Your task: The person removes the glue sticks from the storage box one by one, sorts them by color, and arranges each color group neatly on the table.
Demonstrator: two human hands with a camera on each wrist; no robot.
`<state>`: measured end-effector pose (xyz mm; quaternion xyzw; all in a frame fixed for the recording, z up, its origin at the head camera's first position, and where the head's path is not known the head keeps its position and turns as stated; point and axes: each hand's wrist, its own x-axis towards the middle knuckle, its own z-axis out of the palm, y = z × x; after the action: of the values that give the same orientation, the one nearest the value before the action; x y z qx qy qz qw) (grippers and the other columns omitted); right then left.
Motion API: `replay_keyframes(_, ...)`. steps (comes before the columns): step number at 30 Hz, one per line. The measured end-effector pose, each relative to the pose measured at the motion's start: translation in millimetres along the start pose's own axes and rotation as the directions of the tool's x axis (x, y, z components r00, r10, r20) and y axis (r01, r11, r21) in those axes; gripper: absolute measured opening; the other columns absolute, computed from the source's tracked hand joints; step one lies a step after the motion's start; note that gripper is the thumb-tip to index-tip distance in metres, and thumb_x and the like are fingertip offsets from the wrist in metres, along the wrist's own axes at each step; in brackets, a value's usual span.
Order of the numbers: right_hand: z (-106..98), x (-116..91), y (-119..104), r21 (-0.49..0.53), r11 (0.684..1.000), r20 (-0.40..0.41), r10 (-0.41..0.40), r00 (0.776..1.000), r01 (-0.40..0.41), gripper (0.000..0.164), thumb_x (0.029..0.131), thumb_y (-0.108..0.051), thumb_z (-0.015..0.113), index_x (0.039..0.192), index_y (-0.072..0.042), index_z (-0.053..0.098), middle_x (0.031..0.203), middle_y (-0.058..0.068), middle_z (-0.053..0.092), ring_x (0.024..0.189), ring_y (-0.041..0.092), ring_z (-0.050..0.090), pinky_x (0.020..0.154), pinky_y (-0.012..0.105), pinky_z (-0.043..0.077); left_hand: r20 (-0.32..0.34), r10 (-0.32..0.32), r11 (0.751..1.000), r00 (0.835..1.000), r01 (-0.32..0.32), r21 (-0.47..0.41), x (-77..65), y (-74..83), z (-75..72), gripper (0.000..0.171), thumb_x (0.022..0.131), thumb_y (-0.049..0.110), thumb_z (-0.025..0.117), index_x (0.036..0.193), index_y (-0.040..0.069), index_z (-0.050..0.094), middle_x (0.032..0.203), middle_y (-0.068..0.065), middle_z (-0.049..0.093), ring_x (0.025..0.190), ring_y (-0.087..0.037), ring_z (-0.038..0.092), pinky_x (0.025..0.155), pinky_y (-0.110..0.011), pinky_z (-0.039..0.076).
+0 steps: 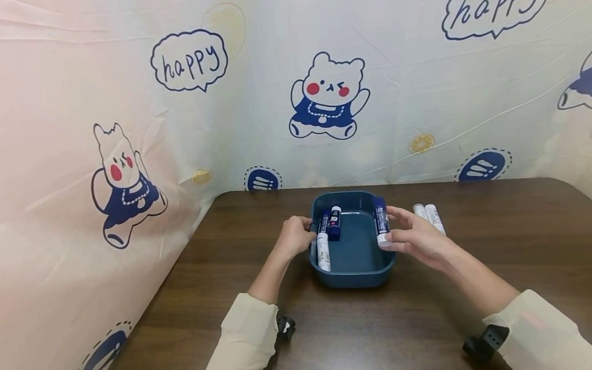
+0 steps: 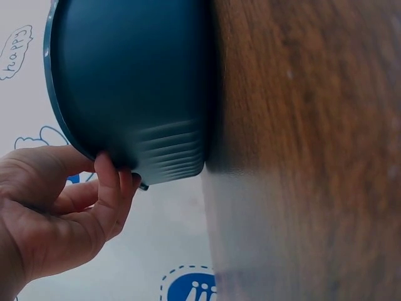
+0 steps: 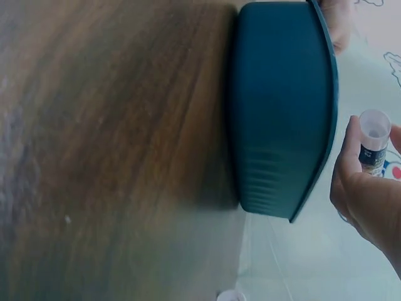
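My left hand [image 1: 295, 235] pinches the left rim of a dark teal plastic bin [image 1: 354, 281]; the left wrist view shows its thumb and fingers on the bin's edge [image 2: 52, 94]. In my right hand [image 1: 420, 236] is a blue glue stick [image 1: 381, 219] with a white end, held upright by the bin's right rim. From the right wrist view, that glue stick [image 3: 374, 141] is between thumb and fingers, above rim height. Inside the bin, along its left side, lie a white glue stick [image 1: 324, 254], a blue glue stick [image 1: 334, 225] and another blue one [image 1: 323, 221] partly covered.
Two white glue sticks [image 1: 434, 218] lie side by side on the brown wooden table [image 1: 337, 337], right of the bin and partly behind my right hand. A printed curtain [image 1: 398, 97] hangs behind the table and along its left side.
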<state>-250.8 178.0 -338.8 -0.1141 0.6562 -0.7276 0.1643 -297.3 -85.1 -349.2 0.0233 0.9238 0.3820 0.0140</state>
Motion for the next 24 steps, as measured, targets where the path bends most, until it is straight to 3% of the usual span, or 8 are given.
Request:
replay_keyframes(15, -28, -21, -7, -0.047, 0.999, -0.033, -0.015, 0.999, 0.014, 0.082, 0.086, 0.0, 0.057, 0.147, -0.004, 0.003, 0.148, 0.02, 0.002, 0.112, 0.03, 0.038, 0.087, 0.032, 0.047, 0.016, -0.024, 0.999, 1.0, 0.025, -0.026, 0.2, 0.5, 0.2, 0.038, 0.086, 0.002, 0.06, 0.124, -0.004, 0.056, 0.112, -0.017, 0.06, 0.085, -0.022, 0.057, 0.066, -0.029, 0.051)
replay_keyframes(24, -46, -33, -1, -0.047, 0.999, -0.052, 0.0, 0.999, -0.002, 0.083, 0.087, 0.0, 0.056, 0.147, -0.002, -0.001, 0.149, 0.022, -0.001, 0.108, 0.024, 0.043, 0.087, 0.033, 0.047, 0.003, -0.005, 1.0, 1.0, 0.005, -0.004, 0.9, 0.3, 0.1, 0.038, 0.085, 0.002, 0.06, 0.122, -0.003, 0.057, 0.108, -0.016, 0.062, 0.08, -0.02, 0.058, 0.061, -0.027, 0.05)
